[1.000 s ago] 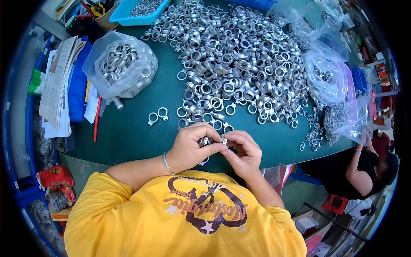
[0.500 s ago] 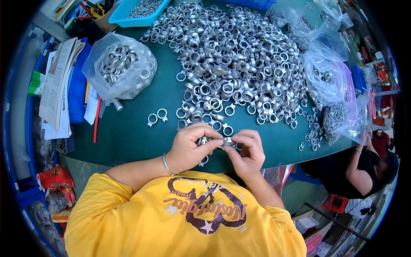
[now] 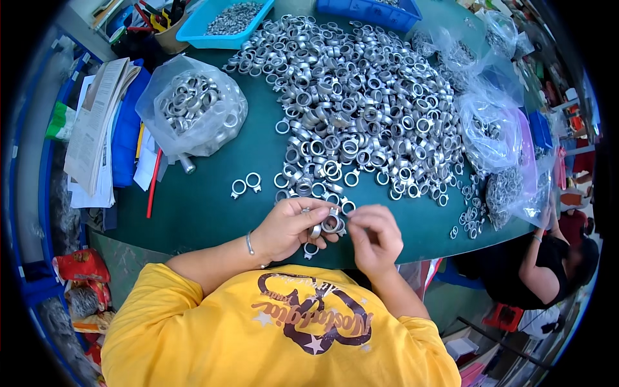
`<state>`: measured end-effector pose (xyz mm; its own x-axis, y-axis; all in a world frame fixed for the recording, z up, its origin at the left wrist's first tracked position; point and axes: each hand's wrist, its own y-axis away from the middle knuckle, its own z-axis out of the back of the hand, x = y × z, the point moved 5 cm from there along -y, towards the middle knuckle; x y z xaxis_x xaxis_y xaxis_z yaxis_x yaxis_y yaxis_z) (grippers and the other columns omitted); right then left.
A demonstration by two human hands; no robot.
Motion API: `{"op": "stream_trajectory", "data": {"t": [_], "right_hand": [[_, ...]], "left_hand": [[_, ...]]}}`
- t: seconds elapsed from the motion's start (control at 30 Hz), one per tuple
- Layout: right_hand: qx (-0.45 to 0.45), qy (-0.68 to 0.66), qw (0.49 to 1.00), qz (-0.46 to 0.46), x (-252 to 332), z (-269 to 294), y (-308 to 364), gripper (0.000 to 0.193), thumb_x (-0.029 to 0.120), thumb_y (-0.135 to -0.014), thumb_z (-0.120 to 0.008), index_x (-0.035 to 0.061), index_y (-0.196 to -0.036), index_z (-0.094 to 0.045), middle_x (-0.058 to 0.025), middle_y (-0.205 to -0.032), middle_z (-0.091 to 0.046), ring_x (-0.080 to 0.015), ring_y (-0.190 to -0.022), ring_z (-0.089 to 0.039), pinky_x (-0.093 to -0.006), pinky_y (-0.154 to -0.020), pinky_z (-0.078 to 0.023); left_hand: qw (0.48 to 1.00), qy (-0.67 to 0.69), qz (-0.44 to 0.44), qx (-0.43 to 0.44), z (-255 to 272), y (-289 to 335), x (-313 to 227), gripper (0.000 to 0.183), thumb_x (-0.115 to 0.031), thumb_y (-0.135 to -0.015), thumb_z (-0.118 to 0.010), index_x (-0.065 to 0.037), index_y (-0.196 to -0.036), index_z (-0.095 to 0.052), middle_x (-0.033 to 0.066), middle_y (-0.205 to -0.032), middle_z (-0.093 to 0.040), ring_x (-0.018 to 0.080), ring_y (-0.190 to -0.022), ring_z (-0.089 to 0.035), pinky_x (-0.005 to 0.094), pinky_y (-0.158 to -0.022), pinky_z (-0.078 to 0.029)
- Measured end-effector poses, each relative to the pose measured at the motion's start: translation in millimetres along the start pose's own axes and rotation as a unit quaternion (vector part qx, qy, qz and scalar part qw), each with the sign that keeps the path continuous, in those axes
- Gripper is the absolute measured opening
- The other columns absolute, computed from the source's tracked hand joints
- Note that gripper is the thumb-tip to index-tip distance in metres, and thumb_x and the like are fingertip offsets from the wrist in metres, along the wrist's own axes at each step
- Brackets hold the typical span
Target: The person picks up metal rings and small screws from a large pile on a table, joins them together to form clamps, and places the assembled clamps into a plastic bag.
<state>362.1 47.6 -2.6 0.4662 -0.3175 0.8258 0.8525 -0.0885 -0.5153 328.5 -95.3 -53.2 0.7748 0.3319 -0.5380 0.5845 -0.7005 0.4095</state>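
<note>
My left hand (image 3: 284, 231) is curled around a few silver metal rings (image 3: 331, 224), which have small lugs and show past the fingertips. Close beside it is my right hand (image 3: 377, 237), its thumb and fingers pinched together near those rings. Whatever sits in that pinch is too small or hidden to make out. Just beyond both hands, loose rings trail from a large pile of like rings (image 3: 374, 109) on the green table (image 3: 193, 216). One ring (image 3: 310, 250) lies below the left hand, near the table edge. Two more (image 3: 238, 188) lie apart to the left.
A clear plastic bag of rings (image 3: 193, 109) stands at the left, by a red stick (image 3: 154, 184) and papers (image 3: 97, 135). Blue trays (image 3: 222, 40) are at the back. More bags (image 3: 493, 142) and small thin rings line the right. A co-worker in black (image 3: 516, 264) sits at the far right.
My hands have drawn slightly apart; both were pinching one ring between them. The left now holds the rings lower, and the right has moved a little right. The view has shifted slightly.
</note>
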Motion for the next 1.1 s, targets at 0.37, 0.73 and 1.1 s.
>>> {"op": "stream_trajectory", "data": {"t": [0.37,0.73,1.1], "right_hand": [[0.099,0.252,0.962,-0.036,-45,-18,-10,0.018,0.008,-0.068,-0.07,0.0035,-0.085,-0.063,-0.0084,-0.085,-0.055,-0.026,-0.082,-0.051,-0.0351,-0.071,-0.038],[0.055,0.2,0.978,-0.015,-29,-8,-10,0.019,0.001,-0.064,-0.071,0.0025,-0.081,-0.063,-0.0081,-0.08,-0.056,-0.0243,-0.074,-0.052,-0.0315,-0.064,-0.042],[0.042,0.18,0.983,0.004,-18,-2,-11,0.022,-0.002,-0.063,-0.072,0.0011,-0.082,-0.063,-0.0093,-0.081,-0.058,-0.0238,-0.073,-0.054,-0.0304,-0.063,-0.044]], "left_hand": [[0.946,-0.269,-0.167,-0.068,-4,6,-18,0.017,-0.001,-0.081,-0.062,0.0,-0.098,-0.065,0.0066,-0.1,-0.058,0.0111,-0.078,-0.058,0.0207,-0.066,-0.05],[0.924,-0.316,-0.206,-0.059,-3,2,-20,0.018,0.001,-0.077,-0.064,0.0,-0.095,-0.066,0.0065,-0.098,-0.058,0.0105,-0.085,-0.056,0.0204,-0.068,-0.05],[0.906,-0.348,-0.234,-0.061,-2,2,-21,0.017,-0.001,-0.079,-0.064,0.0,-0.096,-0.065,0.0066,-0.097,-0.058,0.0118,-0.083,-0.058,0.0208,-0.07,-0.05]]}}
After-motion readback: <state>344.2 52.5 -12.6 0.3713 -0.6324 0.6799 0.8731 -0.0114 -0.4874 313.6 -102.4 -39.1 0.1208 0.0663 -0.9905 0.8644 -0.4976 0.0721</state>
